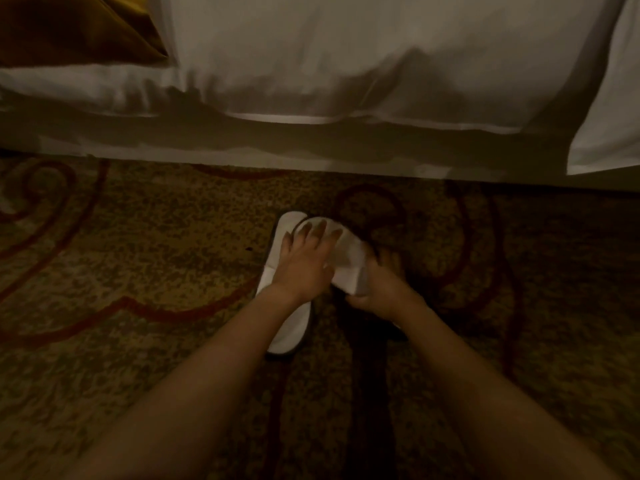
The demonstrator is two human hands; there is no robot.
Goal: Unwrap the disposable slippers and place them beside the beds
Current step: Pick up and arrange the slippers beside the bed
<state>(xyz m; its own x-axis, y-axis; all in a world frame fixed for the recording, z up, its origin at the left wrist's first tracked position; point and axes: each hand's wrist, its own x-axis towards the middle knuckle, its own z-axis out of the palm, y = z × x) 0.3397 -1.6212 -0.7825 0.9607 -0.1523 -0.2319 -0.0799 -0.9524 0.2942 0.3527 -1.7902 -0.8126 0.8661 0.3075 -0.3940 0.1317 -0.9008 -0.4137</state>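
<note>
Fingers (313,233) of left hand (301,268) spread flat on 2nd slipper (346,261); right hand (377,289) grips its heel. 1st slipper (289,327) on carpet (138,271) near bed (311,64). Placing step; next: set 2nd parallel w/ 1st.

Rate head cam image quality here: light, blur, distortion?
Head view: dim, warm, uneven light; white bed linen brightest, red-swirled patterned carpet murky. Left hand, right hand and both flat white disposable slippers look soft with blur. Wide-angle bends the bed edge.

No text, label, brand or number can be read anywhere. The white slippers (289,327) beside the bed (346,81) show no readable print.
</note>
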